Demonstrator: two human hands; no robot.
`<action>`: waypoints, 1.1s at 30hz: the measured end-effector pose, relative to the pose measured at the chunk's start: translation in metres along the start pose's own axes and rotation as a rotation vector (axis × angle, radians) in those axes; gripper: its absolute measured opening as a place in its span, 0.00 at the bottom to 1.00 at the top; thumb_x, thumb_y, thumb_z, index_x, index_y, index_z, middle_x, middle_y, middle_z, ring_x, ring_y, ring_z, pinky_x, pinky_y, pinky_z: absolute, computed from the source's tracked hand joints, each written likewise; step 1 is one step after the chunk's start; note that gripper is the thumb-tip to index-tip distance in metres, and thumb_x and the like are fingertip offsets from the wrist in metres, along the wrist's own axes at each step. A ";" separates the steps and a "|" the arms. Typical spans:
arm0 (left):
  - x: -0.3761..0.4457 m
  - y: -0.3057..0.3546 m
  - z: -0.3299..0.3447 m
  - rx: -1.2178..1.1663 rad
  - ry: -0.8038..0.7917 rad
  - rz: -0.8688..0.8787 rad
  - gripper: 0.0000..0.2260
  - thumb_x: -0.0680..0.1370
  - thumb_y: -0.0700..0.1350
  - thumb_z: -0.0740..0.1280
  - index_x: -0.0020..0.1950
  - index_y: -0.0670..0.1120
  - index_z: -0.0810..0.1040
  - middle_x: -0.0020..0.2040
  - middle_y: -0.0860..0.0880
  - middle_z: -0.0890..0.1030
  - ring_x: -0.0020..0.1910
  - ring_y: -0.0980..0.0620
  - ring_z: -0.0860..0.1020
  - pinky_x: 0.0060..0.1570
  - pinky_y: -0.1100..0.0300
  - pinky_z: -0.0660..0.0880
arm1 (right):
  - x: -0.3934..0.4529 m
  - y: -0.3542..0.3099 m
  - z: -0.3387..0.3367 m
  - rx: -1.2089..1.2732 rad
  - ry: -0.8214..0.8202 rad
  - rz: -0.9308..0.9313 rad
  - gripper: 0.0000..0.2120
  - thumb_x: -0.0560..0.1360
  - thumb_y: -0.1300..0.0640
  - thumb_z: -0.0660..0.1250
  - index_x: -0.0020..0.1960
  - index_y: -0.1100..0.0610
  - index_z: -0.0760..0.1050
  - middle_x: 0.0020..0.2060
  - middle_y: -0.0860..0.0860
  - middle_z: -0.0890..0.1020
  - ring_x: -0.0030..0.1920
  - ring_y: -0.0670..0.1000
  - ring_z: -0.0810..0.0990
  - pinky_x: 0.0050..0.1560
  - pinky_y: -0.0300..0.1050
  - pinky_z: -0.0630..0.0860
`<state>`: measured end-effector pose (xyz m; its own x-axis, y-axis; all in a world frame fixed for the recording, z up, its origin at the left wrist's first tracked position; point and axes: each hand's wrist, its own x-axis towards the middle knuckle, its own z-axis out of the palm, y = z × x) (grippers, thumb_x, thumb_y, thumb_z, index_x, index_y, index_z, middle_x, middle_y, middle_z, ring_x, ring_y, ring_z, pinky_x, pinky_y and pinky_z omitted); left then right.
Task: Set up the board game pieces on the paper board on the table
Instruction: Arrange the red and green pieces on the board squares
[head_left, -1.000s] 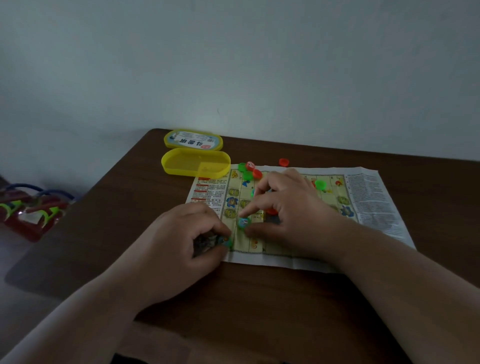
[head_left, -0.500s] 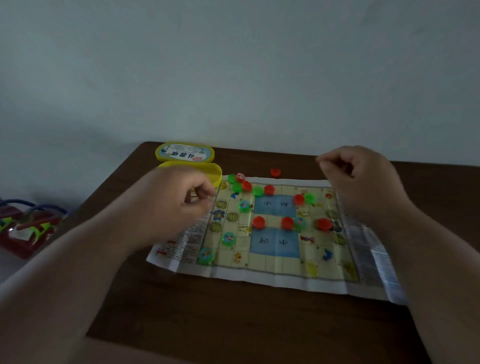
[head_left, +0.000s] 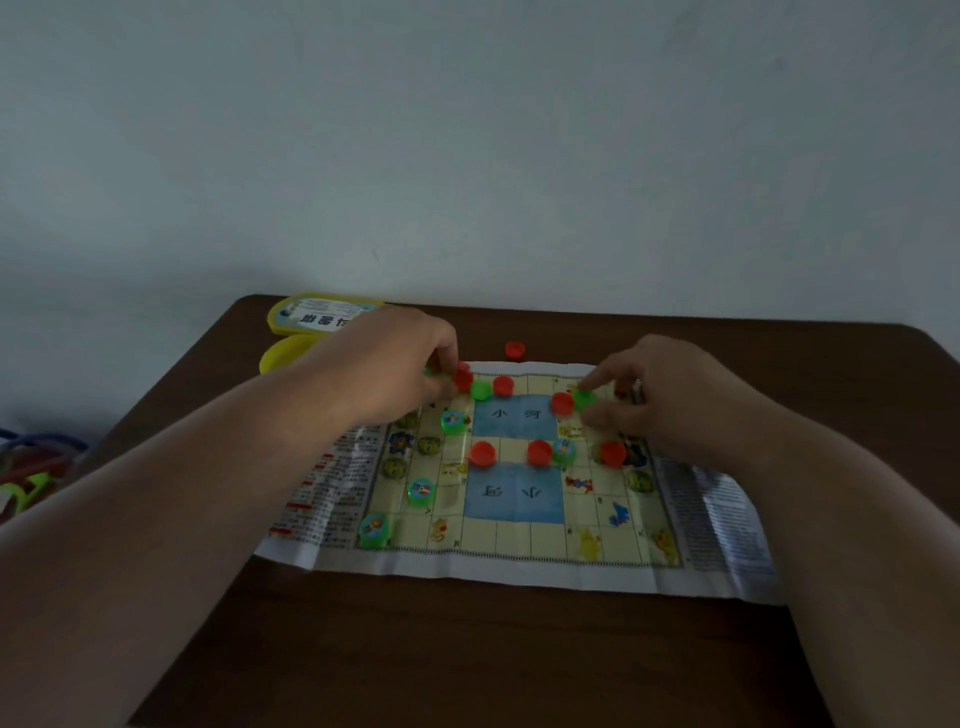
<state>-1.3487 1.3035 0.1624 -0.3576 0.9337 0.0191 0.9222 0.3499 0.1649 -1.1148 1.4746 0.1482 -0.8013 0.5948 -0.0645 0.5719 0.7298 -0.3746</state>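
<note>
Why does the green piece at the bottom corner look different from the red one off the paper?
The green piece shows a picture on top; the red piece shows plain red. The green one sits on the paper board; the red one lies on the bare table beyond it. Both are small round discs, and no hand touches either.

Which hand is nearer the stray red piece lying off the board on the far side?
Left. The left hand sits just left of the stray red piece; the right hand is farther off to its right, over the paper board.
</note>
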 end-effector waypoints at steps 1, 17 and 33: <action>-0.001 0.000 0.000 -0.024 0.009 -0.003 0.07 0.78 0.57 0.75 0.53 0.58 0.82 0.44 0.59 0.78 0.41 0.60 0.76 0.35 0.62 0.68 | 0.000 0.000 0.000 -0.010 0.004 -0.005 0.17 0.75 0.37 0.74 0.62 0.39 0.84 0.50 0.43 0.76 0.48 0.42 0.76 0.41 0.41 0.71; -0.055 -0.034 -0.002 -0.929 0.091 -0.143 0.09 0.78 0.32 0.73 0.52 0.45 0.86 0.47 0.44 0.88 0.47 0.49 0.87 0.50 0.57 0.83 | -0.012 -0.039 0.001 0.702 0.271 -0.078 0.05 0.74 0.59 0.79 0.47 0.51 0.86 0.39 0.48 0.89 0.36 0.40 0.82 0.38 0.32 0.80; -0.065 -0.040 0.000 -0.977 0.135 -0.062 0.19 0.66 0.46 0.79 0.56 0.47 0.86 0.51 0.47 0.89 0.52 0.47 0.88 0.57 0.46 0.85 | -0.030 -0.090 0.010 1.044 0.073 0.016 0.05 0.79 0.59 0.74 0.54 0.57 0.84 0.42 0.55 0.89 0.38 0.51 0.84 0.35 0.45 0.78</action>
<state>-1.3624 1.2288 0.1547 -0.4710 0.8780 0.0857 0.3961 0.1237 0.9099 -1.1437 1.3877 0.1741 -0.7627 0.6459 -0.0334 0.1181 0.0883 -0.9891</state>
